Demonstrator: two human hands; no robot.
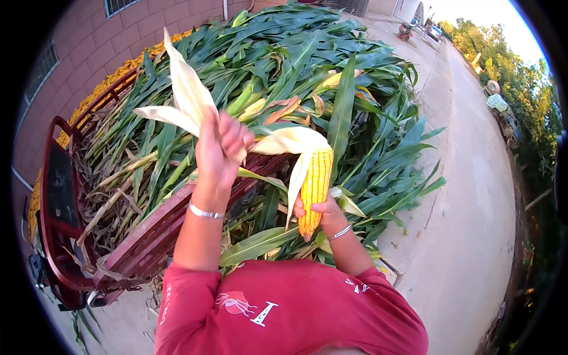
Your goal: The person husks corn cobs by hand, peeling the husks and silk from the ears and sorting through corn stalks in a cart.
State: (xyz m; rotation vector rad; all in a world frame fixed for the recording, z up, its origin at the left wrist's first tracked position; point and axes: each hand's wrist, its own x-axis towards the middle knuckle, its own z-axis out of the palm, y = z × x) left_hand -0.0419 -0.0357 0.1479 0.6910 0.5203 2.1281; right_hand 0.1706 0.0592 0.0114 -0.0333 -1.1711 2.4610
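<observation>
My left hand (220, 141) is raised and closed around pale corn husk (192, 89), whose pointed tips stick up above the fist; it is slightly blurred. My right hand (324, 210) grips the lower part of a yellow ear of corn (318, 177), tip pointing down. A pale strip of husk (284, 142) still joins the ear's upper end and stretches toward my left fist. Another flap hangs along the ear's left side. Below and around the hands lie green corn stalks and leaves (260, 245).
A red metal cart (148, 236) stands at the left, heaped with corn stalks (236, 77). Yellow ears (109, 83) are piled behind it along a brick wall (89, 44). On the right runs a concrete road (473, 177), with bushes and parked vehicles beyond.
</observation>
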